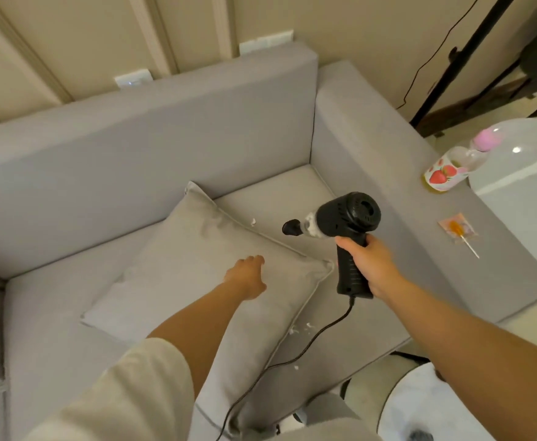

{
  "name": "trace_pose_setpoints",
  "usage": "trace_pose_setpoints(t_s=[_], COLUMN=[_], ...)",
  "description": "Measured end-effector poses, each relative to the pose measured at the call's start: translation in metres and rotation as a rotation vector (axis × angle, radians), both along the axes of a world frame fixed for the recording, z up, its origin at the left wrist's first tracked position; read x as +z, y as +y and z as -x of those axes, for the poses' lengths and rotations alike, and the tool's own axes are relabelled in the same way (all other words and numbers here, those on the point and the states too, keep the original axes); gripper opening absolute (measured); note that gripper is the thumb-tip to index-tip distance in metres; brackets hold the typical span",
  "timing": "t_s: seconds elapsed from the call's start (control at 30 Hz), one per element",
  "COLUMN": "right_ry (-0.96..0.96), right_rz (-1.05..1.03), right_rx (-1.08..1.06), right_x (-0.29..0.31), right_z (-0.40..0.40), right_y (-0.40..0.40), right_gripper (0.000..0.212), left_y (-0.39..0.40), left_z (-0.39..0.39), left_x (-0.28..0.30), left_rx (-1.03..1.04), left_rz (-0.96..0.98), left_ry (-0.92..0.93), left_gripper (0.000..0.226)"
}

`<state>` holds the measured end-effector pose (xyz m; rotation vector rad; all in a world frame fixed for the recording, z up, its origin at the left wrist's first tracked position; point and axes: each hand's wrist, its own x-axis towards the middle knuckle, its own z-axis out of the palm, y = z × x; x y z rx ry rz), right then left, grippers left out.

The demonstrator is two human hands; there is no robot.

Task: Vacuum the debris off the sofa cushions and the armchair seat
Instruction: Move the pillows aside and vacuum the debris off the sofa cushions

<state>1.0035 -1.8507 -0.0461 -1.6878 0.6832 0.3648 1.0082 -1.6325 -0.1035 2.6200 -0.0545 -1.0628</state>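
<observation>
My right hand [367, 265] grips the handle of a black handheld vacuum [346, 219], its nozzle pointing left above the grey sofa seat [280, 198]. A small white scrap [253, 221] lies on the seat by the edge of a grey throw pillow [178, 281]. More white bits [300, 327] lie near the pillow's lower right edge, and one bit [296, 367] sits close to the seat's front. My left hand [248, 276] rests flat on the pillow, fingers spread, holding nothing. The vacuum's black cord [311, 342] trails down across the seat toward me.
On the wide grey armrest [420, 249] to the right lie a wrapped lollipop [459, 232] and a strawberry-printed bottle [445, 175]. A white round table [521, 173] stands beyond the armrest. The backrest [152, 154] stands against a beige wall. A white object [426, 405] sits on the floor in front.
</observation>
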Motion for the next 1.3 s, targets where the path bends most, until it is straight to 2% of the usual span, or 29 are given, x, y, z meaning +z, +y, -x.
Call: trace_pose_setpoints(t_s=[0.17, 0.4, 0.53, 0.67, 0.77, 0.9, 1.03, 1.1, 1.2, 1.23, 1.3], right_ry=[0.049, 0.112, 0.151, 0.163, 0.159, 0.165, 0.128, 0.094, 0.048, 0.039, 0.008], right_rz=[0.011, -0.044, -0.05, -0.042, -0.048, -0.06, -0.085, -0.081, -0.093, -0.097, -0.097], right_rx=[0.081, 0.064, 0.053, 0.049, 0.038, 0.0, -0.051, -0.057, -0.054, -0.053, -0.049], right_x=[-0.029, -0.058, -0.071, -0.077, -0.076, -0.068, -0.045, -0.025, 0.006, 0.015, 0.032], right_z=[-0.035, -0.055, -0.055, -0.053, -0.05, -0.04, -0.031, -0.025, -0.018, -0.015, -0.005], right_y=[-0.013, -0.022, -0.02, -0.013, -0.007, 0.004, 0.019, 0.031, 0.053, 0.061, 0.077], right_gripper=[0.018, 0.017, 0.015, 0.02, 0.017, 0.019, 0.016, 0.014, 0.016, 0.017, 0.017], left_y=[-0.027, -0.012, -0.003, -0.003, 0.0, 0.014, 0.046, 0.07, 0.104, 0.114, 0.136], left_z=[-0.032, -0.06, -0.071, -0.084, -0.084, -0.065, -0.052, -0.035, -0.003, 0.008, 0.031], left_x=[-0.051, -0.087, -0.104, -0.114, -0.119, -0.106, -0.075, -0.055, -0.025, -0.016, 0.005], left_rx=[-0.146, -0.284, -0.502, -0.554, -0.544, -0.391, -0.404, -0.424, -0.345, -0.306, -0.242], left_rz=[-0.19, -0.427, -0.496, -0.462, -0.362, -0.195, -0.185, -0.177, -0.141, -0.124, -0.118], left_ry=[0.019, 0.094, 0.001, 0.002, -0.058, -0.133, -0.227, -0.236, -0.201, -0.185, -0.153], left_gripper=[0.073, 0.085, 0.072, 0.06, 0.044, 0.043, 0.039, 0.04, 0.039, 0.044, 0.069])
